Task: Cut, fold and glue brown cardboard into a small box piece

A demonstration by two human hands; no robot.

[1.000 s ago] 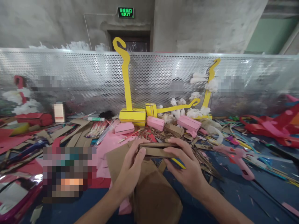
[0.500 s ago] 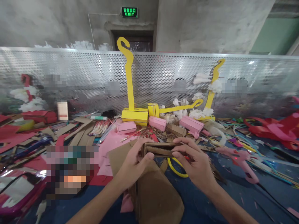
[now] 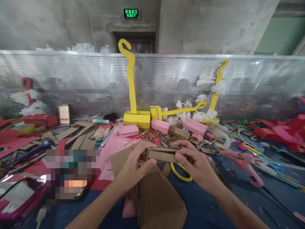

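Between my two hands is a small folded cardboard box [image 3: 163, 156], lifted over the table. My left hand [image 3: 137, 163] grips its left end, thumb along the near side and fingers behind. At the right end, my right hand [image 3: 195, 162] pinches it between thumb and fingers. A large brown cardboard sheet [image 3: 164, 197] lies below, partly covered by my left hand. A yellow ring [image 3: 181, 176], perhaps a tape roll, rests just under my right hand. The inside of the box is mostly hidden.
A pink glue gun [image 3: 247, 165] lies on the right with its cord trailing. Yellow hooked cardboard pieces [image 3: 137, 119] stand at the back against a perforated metal panel [image 3: 95, 73]. Small pink boxes [image 3: 195, 126] and cardboard scraps [image 3: 81, 133] crowd the table. A purple container [image 3: 28, 206] sits front left.
The cardboard box has tilted slightly, so more of its near side shows. Both hands keep hold of it, with the right fingers shifted a little.
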